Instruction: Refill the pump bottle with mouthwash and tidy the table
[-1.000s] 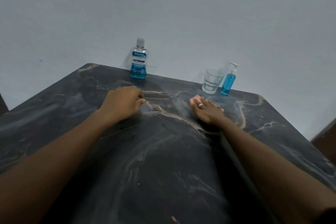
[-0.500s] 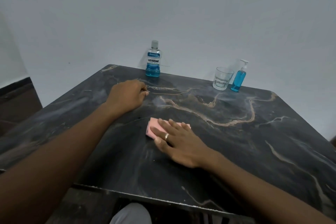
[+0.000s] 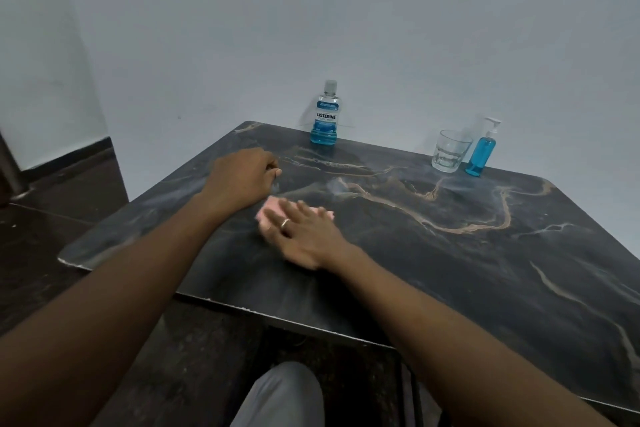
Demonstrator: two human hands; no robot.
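A pink sponge (image 3: 268, 209) lies on the dark marble table (image 3: 450, 253); my right hand (image 3: 304, 236) presses flat on it with straight fingers. My left hand (image 3: 242, 177) rests on the table just behind and left of it, fingers curled under, with nothing seen in it. The mouthwash bottle (image 3: 325, 114), capped and holding blue liquid low down, stands at the far edge. At the far right stand an empty clear glass (image 3: 449, 151) and the pump bottle (image 3: 482, 149) full of blue liquid, close together.
The table stands against a pale wall. Its near edge (image 3: 294, 321) runs above my grey-clad knee (image 3: 280, 395). Dark floor lies to the left.
My right hand slid the sponge from the far middle toward me and leftward, now beside the left hand. The view pulled back from the table.
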